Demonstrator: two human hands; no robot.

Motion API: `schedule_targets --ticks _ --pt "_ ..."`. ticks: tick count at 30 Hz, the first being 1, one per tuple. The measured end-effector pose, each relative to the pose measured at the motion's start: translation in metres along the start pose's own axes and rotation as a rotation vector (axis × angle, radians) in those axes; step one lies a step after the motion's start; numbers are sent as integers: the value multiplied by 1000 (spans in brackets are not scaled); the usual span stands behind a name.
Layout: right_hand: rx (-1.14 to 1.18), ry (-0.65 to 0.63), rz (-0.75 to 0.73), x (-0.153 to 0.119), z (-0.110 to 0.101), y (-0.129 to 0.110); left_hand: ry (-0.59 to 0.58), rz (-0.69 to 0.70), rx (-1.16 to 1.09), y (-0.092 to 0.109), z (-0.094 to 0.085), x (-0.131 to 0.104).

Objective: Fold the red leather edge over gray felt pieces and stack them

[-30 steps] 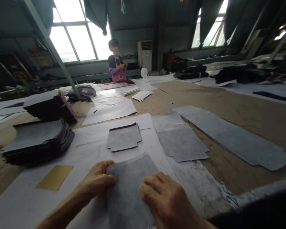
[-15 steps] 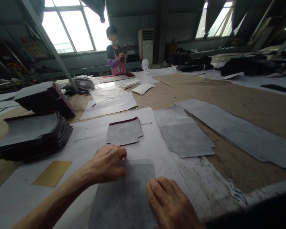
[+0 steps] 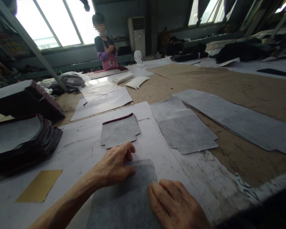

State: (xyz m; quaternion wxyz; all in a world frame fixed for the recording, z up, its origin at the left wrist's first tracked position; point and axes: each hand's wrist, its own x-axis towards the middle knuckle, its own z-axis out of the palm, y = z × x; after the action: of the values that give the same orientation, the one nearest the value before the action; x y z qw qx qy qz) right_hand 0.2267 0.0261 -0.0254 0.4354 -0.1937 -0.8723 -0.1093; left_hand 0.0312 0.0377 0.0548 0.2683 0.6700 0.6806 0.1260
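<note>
At the bottom centre of the frame, a grey panel (image 3: 124,210) lies on white paper (image 3: 78,159) covering the worktop (image 3: 228,79). The left hand (image 3: 119,165) is over the panel's upper left part, thumb and fingers curved and parted, with nothing gripped between them. The right hand (image 3: 177,203), fingers bent and close together, rests at the panel's right edge; whether it pinches the edge cannot be told. Just above the left hand sits a smaller grey piece (image 3: 120,130) with a dark red upper edge; a tan card (image 3: 39,187) lies at lower left.
</note>
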Motion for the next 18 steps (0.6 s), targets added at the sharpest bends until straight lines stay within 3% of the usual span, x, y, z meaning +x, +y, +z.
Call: schedule_targets --ticks 4,10,14,18 --pt "-32 -72 18 1 -6 -1 109 87 40 8 11 1" --pt "-36 -130 5 4 -15 -1 204 52 15 11 28 -4" --pt "-22 -132 11 5 -14 -1 301 193 -83 0 36 -8" --pt "-31 -153 -15 5 -17 1 398 321 -19 -4 41 -9"
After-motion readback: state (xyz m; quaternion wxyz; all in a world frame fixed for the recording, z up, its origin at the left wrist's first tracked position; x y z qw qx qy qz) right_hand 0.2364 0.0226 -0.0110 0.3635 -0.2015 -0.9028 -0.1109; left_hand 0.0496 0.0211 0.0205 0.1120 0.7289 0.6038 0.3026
